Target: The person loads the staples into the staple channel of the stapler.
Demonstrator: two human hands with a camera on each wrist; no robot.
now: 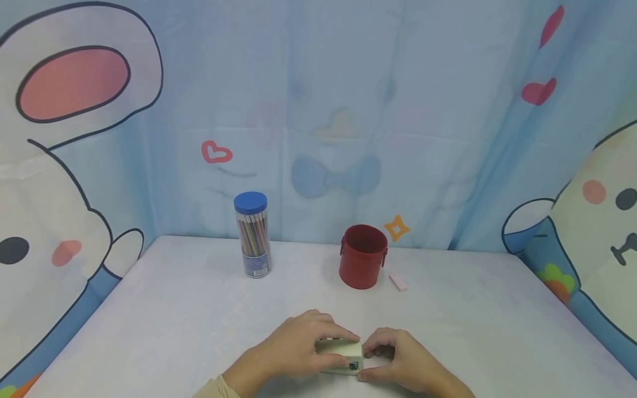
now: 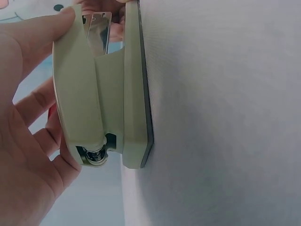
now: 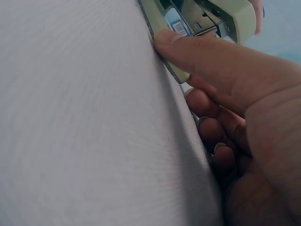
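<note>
A pale green stapler [image 1: 340,349] stands on the white table near its front edge. My left hand [image 1: 298,347] grips its top arm from the left, thumb on the near side and fingers over the far side. My right hand [image 1: 405,359] pinches the base at the other end. In the left wrist view the top arm [image 2: 77,94] is apart from the base [image 2: 135,103], with a metal strip [image 2: 99,35] between them. In the right wrist view my thumb [image 3: 171,41] presses the base's edge, and a barcode label [image 3: 178,26] shows inside.
A clear tube of pencils [image 1: 254,237] with a blue lid [image 1: 250,203] stands at the back left. Behind the hands is a red cup [image 1: 362,265] with side handles, and a small pink block [image 1: 398,281] lies beside it. A patterned curtain [image 1: 423,166] hangs behind the table.
</note>
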